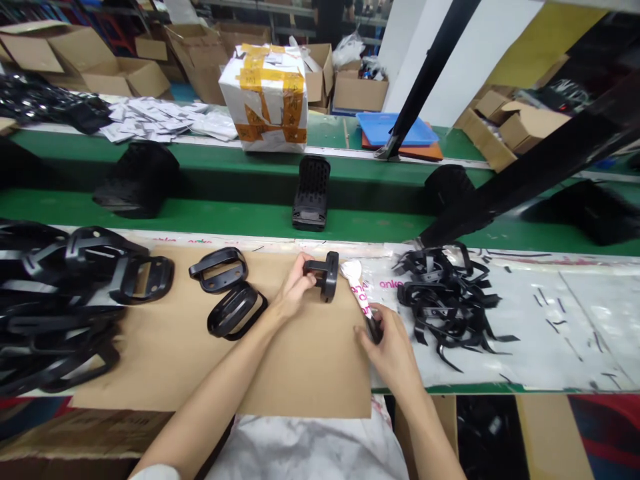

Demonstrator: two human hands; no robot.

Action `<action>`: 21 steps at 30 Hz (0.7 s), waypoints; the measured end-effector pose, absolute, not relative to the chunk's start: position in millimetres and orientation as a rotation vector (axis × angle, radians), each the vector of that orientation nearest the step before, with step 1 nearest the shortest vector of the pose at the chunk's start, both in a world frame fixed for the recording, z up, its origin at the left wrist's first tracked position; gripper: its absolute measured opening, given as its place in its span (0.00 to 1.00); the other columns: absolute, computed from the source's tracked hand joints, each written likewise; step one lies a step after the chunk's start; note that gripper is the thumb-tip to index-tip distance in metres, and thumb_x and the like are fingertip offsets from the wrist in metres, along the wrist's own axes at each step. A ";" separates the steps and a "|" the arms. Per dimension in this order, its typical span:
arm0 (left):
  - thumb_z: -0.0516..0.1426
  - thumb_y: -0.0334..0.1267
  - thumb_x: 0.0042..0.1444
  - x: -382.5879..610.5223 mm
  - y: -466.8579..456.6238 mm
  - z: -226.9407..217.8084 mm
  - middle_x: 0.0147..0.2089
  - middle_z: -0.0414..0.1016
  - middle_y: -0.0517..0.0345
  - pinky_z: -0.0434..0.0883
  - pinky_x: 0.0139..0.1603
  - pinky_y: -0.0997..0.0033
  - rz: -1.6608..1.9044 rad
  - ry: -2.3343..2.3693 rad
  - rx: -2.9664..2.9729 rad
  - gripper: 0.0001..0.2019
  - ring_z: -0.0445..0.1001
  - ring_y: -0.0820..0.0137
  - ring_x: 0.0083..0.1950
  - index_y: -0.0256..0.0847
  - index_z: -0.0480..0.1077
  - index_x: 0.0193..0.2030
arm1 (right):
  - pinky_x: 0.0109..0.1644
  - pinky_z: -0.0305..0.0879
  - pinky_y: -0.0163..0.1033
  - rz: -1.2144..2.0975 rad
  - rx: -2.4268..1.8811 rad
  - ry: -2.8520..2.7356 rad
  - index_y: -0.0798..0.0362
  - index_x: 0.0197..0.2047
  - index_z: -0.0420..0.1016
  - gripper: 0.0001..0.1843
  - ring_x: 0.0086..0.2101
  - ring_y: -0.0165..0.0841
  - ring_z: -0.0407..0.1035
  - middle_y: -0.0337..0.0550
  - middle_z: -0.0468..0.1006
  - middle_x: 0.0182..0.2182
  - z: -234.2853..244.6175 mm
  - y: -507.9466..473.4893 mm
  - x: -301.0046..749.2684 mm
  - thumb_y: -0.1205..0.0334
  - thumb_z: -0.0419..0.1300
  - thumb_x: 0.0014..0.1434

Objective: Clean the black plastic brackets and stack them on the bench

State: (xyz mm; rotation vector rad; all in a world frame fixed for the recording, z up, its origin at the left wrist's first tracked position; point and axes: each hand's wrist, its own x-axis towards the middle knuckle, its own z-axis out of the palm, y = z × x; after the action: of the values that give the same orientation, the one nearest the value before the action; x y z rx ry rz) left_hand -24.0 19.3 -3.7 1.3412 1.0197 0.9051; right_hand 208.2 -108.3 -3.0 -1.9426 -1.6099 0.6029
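Observation:
My left hand [294, 290] pinches a black plastic handle-shaped bracket [330, 277] upright above the cardboard sheet [310, 367]. My right hand [393, 340] has its fingers around the black end of a slim tool [361, 297]. White wrapping with pink lettering covers the tool's shaft, and its far end is rounded and white; what kind of tool it is I cannot tell. Left of my left hand, two more black brackets [220, 269] lie on the cardboard, one in front of the other. The bracket in my hand and the tool's white end are apart.
A heap of black brackets [50, 313] covers the left side. Black trimmed strips [445, 300] are piled on the right. Behind runs a green conveyor [240, 213] carrying a black ribbed part [311, 193]. A taped white box [267, 100] and a slanting black post [525, 167] stand beyond.

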 end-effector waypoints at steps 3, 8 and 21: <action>0.54 0.34 0.52 -24.8 14.8 -9.6 0.42 0.66 0.58 0.67 0.48 0.65 0.937 1.091 1.667 0.14 0.66 0.66 0.43 0.43 0.60 0.47 | 0.51 0.71 0.53 0.684 -1.930 -1.521 0.55 0.51 0.77 0.18 0.42 0.46 0.73 0.52 0.79 0.41 -7.7 -105.7 215.9 0.55 0.60 0.62; 0.57 0.35 0.59 -26.2 11.3 -12.2 0.54 0.70 0.44 0.66 0.60 0.53 0.847 1.513 2.146 0.18 0.69 0.53 0.58 0.39 0.64 0.57 | 0.27 0.66 0.42 1.045 -1.817 -1.240 0.56 0.53 0.75 0.25 0.21 0.36 0.67 0.42 0.77 0.26 7.3 -114.1 221.5 0.43 0.59 0.65; 0.52 0.47 0.69 -26.6 28.6 -13.2 0.41 0.76 0.41 0.65 0.49 0.51 0.386 1.660 2.441 0.17 0.71 0.49 0.49 0.39 0.77 0.37 | 0.20 0.56 0.33 1.430 -1.647 -0.887 0.50 0.67 0.72 0.33 0.20 0.25 0.55 0.38 0.71 0.31 -15.3 -168.2 170.1 0.38 0.58 0.68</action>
State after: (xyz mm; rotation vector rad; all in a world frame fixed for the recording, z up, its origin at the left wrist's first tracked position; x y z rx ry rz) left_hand -26.6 28.6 -13.2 2.4414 1.6595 0.3857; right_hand 170.1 -168.2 -15.3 -1.6469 -0.8869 1.4296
